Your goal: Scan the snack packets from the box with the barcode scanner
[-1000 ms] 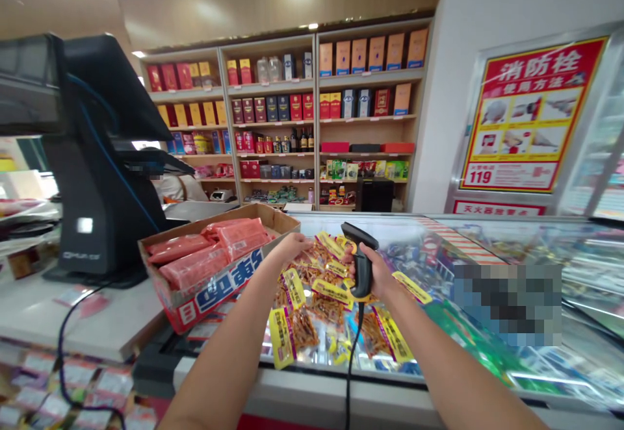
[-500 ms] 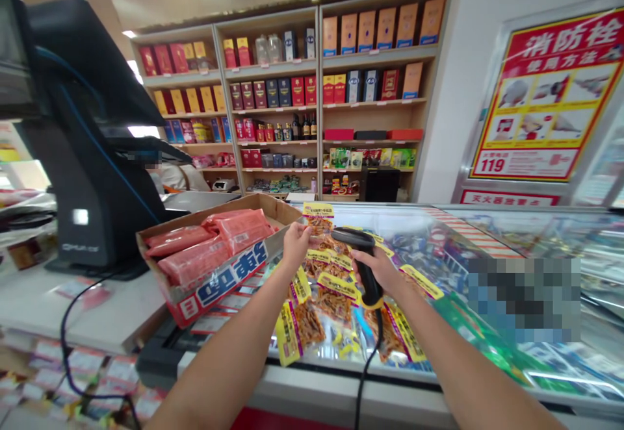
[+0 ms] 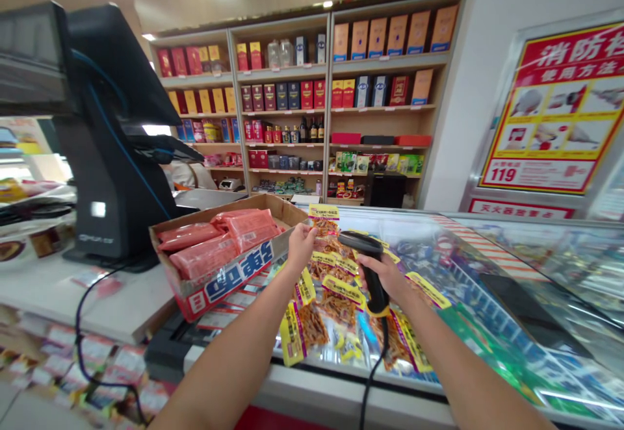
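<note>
Both forearms reach forward and up from the bottom edge. The left hand (image 3: pixel 301 246) is raised with its fingers pinched on the edge of a packet (image 3: pixel 324 221), which stands upright with its yellow header on top. The right hand (image 3: pixel 387 274) is clenched round the handle of a black scanner (image 3: pixel 361 243). The scanner's head points left toward the packet, just beside it and slightly lower. The two hands are near each other, with the packet between them and a little beyond. A black cable (image 3: pixel 373 368) hangs from the scanner's handle, down past the right wrist and over the near edge.

Under and just past both hands lies a loose pile (image 3: pixel 336 290) of similar yellow-labelled packets, spread over the glass lid of a freezer (image 3: pixel 468 267). The freezer stretches away to the right of the right hand.

Just left of the left hand sits an open cardboard box (image 3: pixel 234 274) at a tilt, its near corner over the freezer's edge. Red packs (image 3: pixel 209 248) lie stacked flat in the box. Further left, a black terminal (image 3: pixel 112 157) stands on a white counter (image 3: pixel 121 303).

Well beyond the hands, shelves (image 3: pixel 341 105) hold rows of boxes and bottles. A red and yellow poster (image 3: pixel 556 125) hangs on the wall to the right.
</note>
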The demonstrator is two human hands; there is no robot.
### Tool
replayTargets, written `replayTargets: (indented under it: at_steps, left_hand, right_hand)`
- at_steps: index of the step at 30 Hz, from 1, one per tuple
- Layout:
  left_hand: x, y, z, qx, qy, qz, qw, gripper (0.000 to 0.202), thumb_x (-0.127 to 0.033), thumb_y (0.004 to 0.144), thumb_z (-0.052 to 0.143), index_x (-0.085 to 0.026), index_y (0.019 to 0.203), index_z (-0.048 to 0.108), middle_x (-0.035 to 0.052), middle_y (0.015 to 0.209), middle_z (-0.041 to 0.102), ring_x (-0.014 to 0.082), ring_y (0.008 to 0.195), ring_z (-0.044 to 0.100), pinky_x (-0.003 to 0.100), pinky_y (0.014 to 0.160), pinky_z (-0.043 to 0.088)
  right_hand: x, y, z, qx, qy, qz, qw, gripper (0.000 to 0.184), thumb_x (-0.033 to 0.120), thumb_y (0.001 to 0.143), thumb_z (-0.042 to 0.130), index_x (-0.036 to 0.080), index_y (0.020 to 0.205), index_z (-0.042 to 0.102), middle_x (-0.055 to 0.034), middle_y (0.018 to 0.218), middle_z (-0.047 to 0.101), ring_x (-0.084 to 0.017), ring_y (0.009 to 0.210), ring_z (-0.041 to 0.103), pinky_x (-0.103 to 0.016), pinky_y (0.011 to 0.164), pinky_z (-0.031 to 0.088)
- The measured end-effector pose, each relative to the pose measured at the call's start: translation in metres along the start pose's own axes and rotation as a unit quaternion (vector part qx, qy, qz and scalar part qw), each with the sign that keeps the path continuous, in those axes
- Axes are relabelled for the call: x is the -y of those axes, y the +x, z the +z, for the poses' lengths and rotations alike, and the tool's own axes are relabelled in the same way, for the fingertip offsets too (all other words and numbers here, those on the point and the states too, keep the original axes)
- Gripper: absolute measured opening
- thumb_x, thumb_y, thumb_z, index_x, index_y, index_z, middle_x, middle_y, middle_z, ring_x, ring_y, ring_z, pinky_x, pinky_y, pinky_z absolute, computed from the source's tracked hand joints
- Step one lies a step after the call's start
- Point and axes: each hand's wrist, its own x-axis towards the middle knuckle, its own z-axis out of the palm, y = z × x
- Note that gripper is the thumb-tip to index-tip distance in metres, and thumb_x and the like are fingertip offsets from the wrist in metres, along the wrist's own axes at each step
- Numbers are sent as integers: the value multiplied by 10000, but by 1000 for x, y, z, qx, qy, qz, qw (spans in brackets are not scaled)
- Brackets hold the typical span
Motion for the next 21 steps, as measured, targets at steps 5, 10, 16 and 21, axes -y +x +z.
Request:
replayTargets:
  at_steps: [5, 10, 16, 21]
  left_hand:
    - [1, 1, -2, -9, -1, 6, 1000, 267, -292, 781, 650, -212, 770, 395, -73, 546, 557, 172, 456, 646, 237, 395, 478]
    - [5, 3, -3, -27, -36, 3, 999, 252, -258, 789, 648, -211, 774, 401, -66, 541, 558, 180, 462, 650, 239, 407, 482]
    - [1, 20, -10, -132, -138, -23, 981, 157, -173, 823, 594, -191, 813, 438, 14, 658, 640, 188, 600, 696, 316, 603, 571]
    - [-1, 41, -21, -189, -220, 6, 957, 130, -99, 799, 558, -183, 772, 463, 19, 738, 612, 137, 753, 683, 299, 811, 551]
  right_hand:
    - [-2, 0, 1, -7, -9, -3, 1000, 327, 455, 655, 720, 169, 638, 564, 18, 492, 567, -120, 371, 525, -254, 386, 433]
    - [-2, 0, 5, -9, 12, -4, 1000, 328, 450, 634, 740, 170, 675, 573, 21, 484, 578, -115, 362, 524, -235, 367, 427]
    - [26, 18, 29, -15, 82, 15, 996, 247, 381, 698, 702, 164, 721, 588, 15, 493, 586, -113, 364, 525, -226, 354, 438]
    - [58, 40, 64, 25, 75, 24, 997, 188, 324, 771, 649, 154, 716, 592, 3, 473, 581, -116, 365, 524, -226, 360, 444]
